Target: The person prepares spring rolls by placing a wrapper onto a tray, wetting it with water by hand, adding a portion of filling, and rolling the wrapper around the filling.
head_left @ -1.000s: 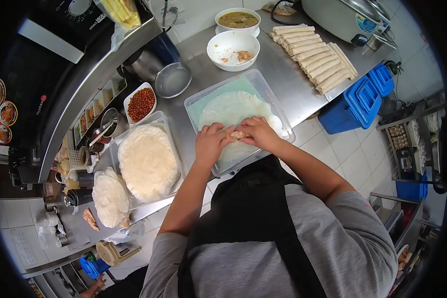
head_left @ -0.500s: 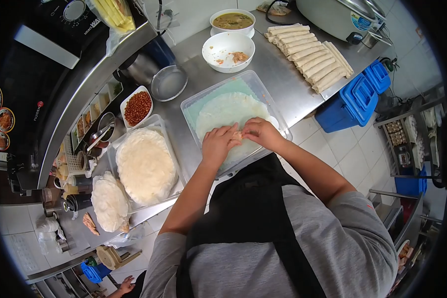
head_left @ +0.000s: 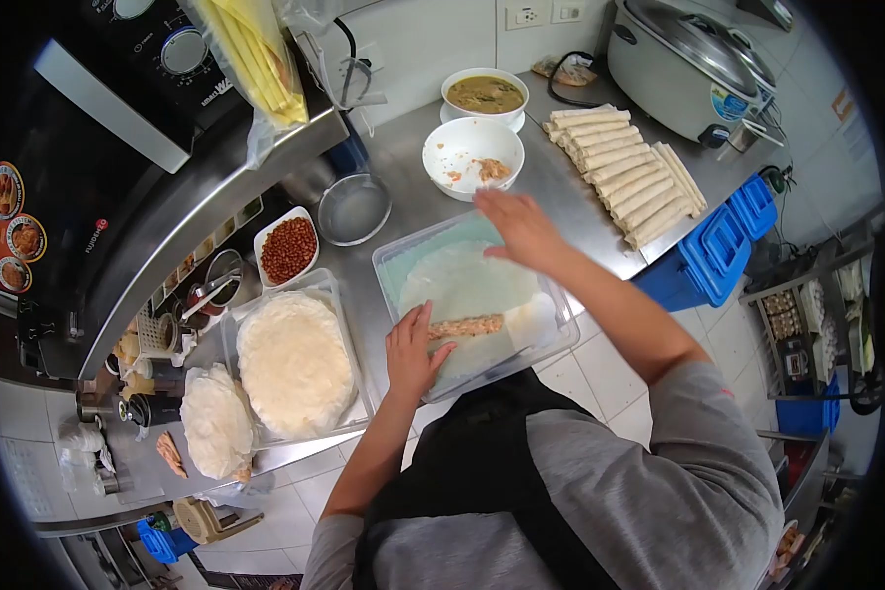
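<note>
1. Both unclenched, visibly gripping nothing: left hand (head_left: 413, 351) spread at the filling strip (head_left: 467, 327), frame centre; right hand (head_left: 521, 231) outstretched, hiding part of the tray (head_left: 559, 339).
2. White bowl (head_left: 452, 167), upper centre, near right fingertips.
3. Rolls (head_left: 624, 169), upper right.

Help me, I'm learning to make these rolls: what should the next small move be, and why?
I'd probably bring the right hand to the near side of the wrapper and fold it over the filling. The filling lies uncovered in a strip; the left hand is at its left end, and the right appears empty.
</note>
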### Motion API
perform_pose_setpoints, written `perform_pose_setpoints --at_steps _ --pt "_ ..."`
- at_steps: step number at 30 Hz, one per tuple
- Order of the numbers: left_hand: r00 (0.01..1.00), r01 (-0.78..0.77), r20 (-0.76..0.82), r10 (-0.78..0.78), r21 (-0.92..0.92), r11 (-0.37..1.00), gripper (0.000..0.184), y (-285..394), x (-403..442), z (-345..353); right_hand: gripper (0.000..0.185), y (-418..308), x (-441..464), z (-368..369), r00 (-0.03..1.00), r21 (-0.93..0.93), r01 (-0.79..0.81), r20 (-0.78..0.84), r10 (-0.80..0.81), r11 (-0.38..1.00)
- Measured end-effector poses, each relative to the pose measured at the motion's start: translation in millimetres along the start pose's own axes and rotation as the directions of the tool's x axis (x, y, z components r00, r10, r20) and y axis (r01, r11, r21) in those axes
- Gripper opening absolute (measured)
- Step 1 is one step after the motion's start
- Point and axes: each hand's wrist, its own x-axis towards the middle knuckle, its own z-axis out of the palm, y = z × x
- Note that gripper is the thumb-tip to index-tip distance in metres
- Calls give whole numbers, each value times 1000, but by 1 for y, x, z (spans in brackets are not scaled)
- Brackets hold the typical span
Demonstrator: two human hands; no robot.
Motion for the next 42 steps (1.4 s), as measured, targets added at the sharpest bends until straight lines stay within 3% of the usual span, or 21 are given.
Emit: perform_pose_setpoints --at_steps 2,4,5,7,11,13,18,20,21,23,25,27,29,31,33,35,36,37,39,41,42 --pt "999 32 -25 -32 -18 999 79 -5 0 3 83 34 37 0 979 -157 43 202 -10 987" --pt "993 91 -63 -101 -146 985 68 -6 -2 3 83 70 70 -3 858 -164 60 513 33 985" --pt "991 112 -53 -121 -143 983 68 -5 -5 1 83 86 77 0 851 -147 66 526 21 987" --pt "995 99 -11 -100 -110 989 62 -1 0 -2 75 111 88 4 812 -242 262 578 -78 934" --pt "990 140 2 -141 -123 983 59 -1 1 -1 59 124 94 18 776 -217 145 631 25 966" --pt "993 119 1 -120 -95 988 59 -1 1 -2 50 140 92 31 788 -61 224 599 -144 973" --pt "992 122 -27 -125 -97 988 60 -3 0 3 38 141 93 28 788 -10 167 602 -128 986" --pt "991 122 -35 -126 -102 987 60 -4 -1 5 40 144 91 21 842 113 227 477 -253 967" --pt "991 118 -48 -123 -105 987 60 -5 -1 5 40 141 87 13 843 111 219 478 -245 969" --pt "992 110 -47 -116 -103 989 60 -2 0 4 43 125 72 -6 967 212 180 141 -212 961" --pt "991 118 -55 -125 -105 987 59 -1 1 3 36 103 55 -27 989 318 104 64 -130 942" --pt "991 103 -72 -111 -108 989 59 0 1 4 36 74 33 -55 953 592 -272 277 126 759" --pt "992 82 -86 -92 -112 990 58 0 1 4 38 47 -3 -52 925 723 -363 353 137 588" --pt "982 94 -142 -125 -206 974 53 0 1 4 35 17 -46 -27 968 810 -247 235 93 532" --pt "985 33 -161 -59 -162 986 45 9 11 2 42 -27 -75 -22 886 740 -462 411 216 488" --pt "984 -22 -178 1 -116 993 38 28 24 3 39 -54 -108 13 882 739 -456 300 364 496" --pt "992 -68 -116 45 -200 977 31 42 34 5 39 -69 -117 24 881 736 -457 295 371 500" --pt "994 -108 -59 96 -284 953 24 52 41 8 35 -84 -122 33 841 748 -474 229 490 465" --pt "993 -107 20 117 -279 954 23 61 47 22 30 -97 -126 46 776 758 -489 152 612 431" --pt "985 -107 102 140 -276 955 22 61 47 30 19 -102 -133 53 838 619 -406 -41 544 672" --pt "976 -121 147 159 -239 963 21 60 47 30 18 -94 -134 52 887 538 -367 -43 459 759"
